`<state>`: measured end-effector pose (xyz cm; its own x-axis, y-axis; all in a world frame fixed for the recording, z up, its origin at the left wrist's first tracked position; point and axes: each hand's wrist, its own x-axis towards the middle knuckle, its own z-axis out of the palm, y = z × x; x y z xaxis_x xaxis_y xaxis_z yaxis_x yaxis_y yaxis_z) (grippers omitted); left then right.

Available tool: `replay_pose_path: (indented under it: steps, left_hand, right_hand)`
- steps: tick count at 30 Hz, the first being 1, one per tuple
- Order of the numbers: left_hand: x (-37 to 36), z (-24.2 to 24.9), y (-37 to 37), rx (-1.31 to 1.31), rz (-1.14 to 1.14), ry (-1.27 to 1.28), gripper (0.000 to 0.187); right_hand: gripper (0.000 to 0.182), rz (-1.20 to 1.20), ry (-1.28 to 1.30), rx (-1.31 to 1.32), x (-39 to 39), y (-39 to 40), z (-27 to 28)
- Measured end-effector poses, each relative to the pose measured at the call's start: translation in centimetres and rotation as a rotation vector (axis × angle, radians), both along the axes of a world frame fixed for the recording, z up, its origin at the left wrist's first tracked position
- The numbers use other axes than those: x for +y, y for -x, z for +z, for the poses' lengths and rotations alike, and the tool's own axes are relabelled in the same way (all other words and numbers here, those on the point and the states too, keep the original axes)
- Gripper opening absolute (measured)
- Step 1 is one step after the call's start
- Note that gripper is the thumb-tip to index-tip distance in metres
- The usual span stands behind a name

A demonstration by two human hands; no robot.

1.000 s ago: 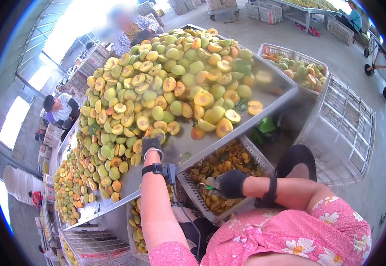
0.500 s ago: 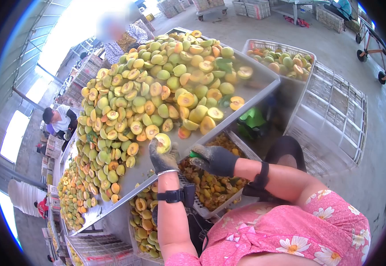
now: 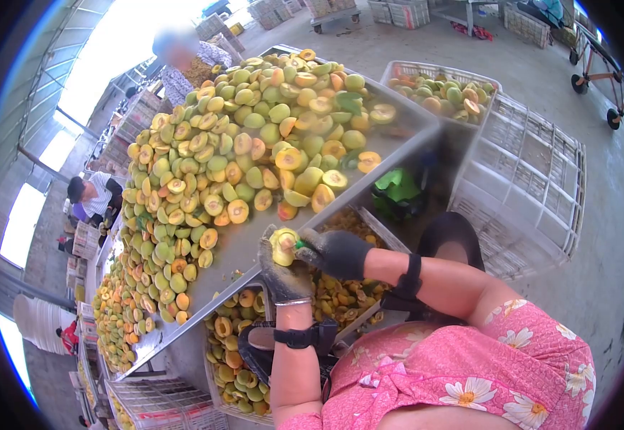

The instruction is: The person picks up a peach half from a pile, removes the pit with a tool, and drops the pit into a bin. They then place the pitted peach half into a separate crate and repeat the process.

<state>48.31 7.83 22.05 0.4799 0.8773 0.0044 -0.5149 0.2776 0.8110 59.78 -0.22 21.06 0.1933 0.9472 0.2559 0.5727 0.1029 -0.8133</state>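
My left hand (image 3: 285,282), in a grey-black glove, is closed around a yellow-green apricot half (image 3: 281,252), cut face up. My right hand (image 3: 339,254), also gloved, grips a small tool with a green handle (image 3: 299,244). Its working end meets the middle of the fruit and is too small to make out. Both hands are just past the near edge of a metal table (image 3: 244,233). On that table lies a large heap of halved apricots (image 3: 247,136). Below my hands sits a crate of brownish-yellow fruit scraps (image 3: 344,304).
A crate of fruit halves (image 3: 237,365) stands under the table edge. To the right are a white crate holding fruit (image 3: 444,97) and an upended white crate (image 3: 523,183). Co-workers sit across the heap (image 3: 179,72) and at the left (image 3: 98,197). A wheeled cart (image 3: 598,72) stands far right.
My left hand has drawn back from the table toward me with the apricot half. My right hand has moved left, bringing the green-handled tool against the fruit. The view has shifted slightly.
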Motion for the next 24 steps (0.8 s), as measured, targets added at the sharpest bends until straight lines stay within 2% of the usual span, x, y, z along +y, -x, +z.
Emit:
replay_pose_path:
  steps: [1,4,7,10,12,13,16,19,21,23,24]
  left_hand:
    - [-0.3,0.2,0.0,0.056,0.001,-0.069,0.029]
    - [-1.2,1.0,-0.2,-0.032,-0.015,0.088,0.027]
    - [-0.5,0.3,-0.2,0.039,0.094,0.144,0.025]
    - [-0.8,0.0,-0.1,0.107,0.213,-0.043,0.023]
    - [-1.6,0.9,-0.6,0.073,0.255,-0.020,0.022]
    - [-1.9,1.3,-0.6,0.057,0.276,-0.008,0.022]
    - [-0.4,2.0,1.5,0.108,-0.066,0.188,0.024]
    - [-1.7,3.2,0.3,0.183,0.215,0.119,0.030]
    - [-2.2,2.2,-0.3,0.360,0.400,-0.365,0.032]
    - [-0.4,-0.4,0.9,0.623,0.522,-0.762,0.034]
    - [-0.8,1.0,0.8,0.460,0.364,-0.397,0.034]
  right_hand:
    - [0.036,0.002,0.030,-0.005,-0.1,0.1,0.1]
    - [0.037,0.016,0.102,0.003,-0.4,0.4,0.5]
    - [0.040,0.050,0.109,0.061,-1.0,0.8,1.0]
    - [0.045,0.094,0.071,0.097,-1.0,1.0,0.9]
    - [0.048,0.123,0.062,0.129,-0.6,1.3,0.0]
    - [0.043,0.116,0.035,0.149,-0.3,1.6,-0.6]
    - [0.035,0.087,-0.023,0.185,-0.2,2.6,-0.8]
    - [0.038,0.072,0.000,0.188,-0.7,2.9,-0.5]
    - [0.045,0.109,0.049,0.216,-0.2,2.8,-1.5]
    - [0.041,0.119,0.051,0.216,-0.2,2.8,-1.7]
    - [0.039,0.125,0.052,0.216,-0.3,2.9,-1.7]
